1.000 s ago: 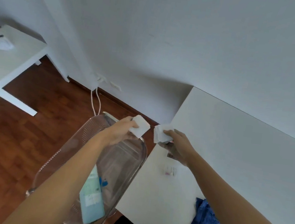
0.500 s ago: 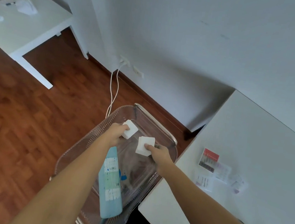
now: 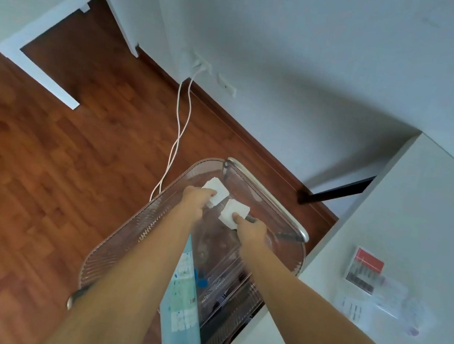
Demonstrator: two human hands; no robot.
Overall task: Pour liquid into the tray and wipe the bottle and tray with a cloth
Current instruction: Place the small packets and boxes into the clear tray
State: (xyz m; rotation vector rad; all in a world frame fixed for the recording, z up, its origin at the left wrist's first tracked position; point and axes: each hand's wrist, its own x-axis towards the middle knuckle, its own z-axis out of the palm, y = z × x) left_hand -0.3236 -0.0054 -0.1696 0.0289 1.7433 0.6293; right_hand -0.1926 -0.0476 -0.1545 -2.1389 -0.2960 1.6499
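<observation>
Over tray [image 3: 273, 206] | left hand [image 3: 197, 198], right hand [image 3: 250, 229] each pinch cloth | bottle [image 3: 182, 306] nearer

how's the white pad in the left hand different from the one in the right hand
The left hand's pad sits farther along the clear tray, near its metal handle; the right hand's pad sits nearer the person. The left hand grips its pad at one edge; the right hand presses fingers on top. Both are white, squarish and inside the tray.

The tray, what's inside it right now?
Inside the tray: a blue bottle lying down, and two white cloths, one under the left hand, one under the right hand. The forearms hide part of the tray floor.
</observation>
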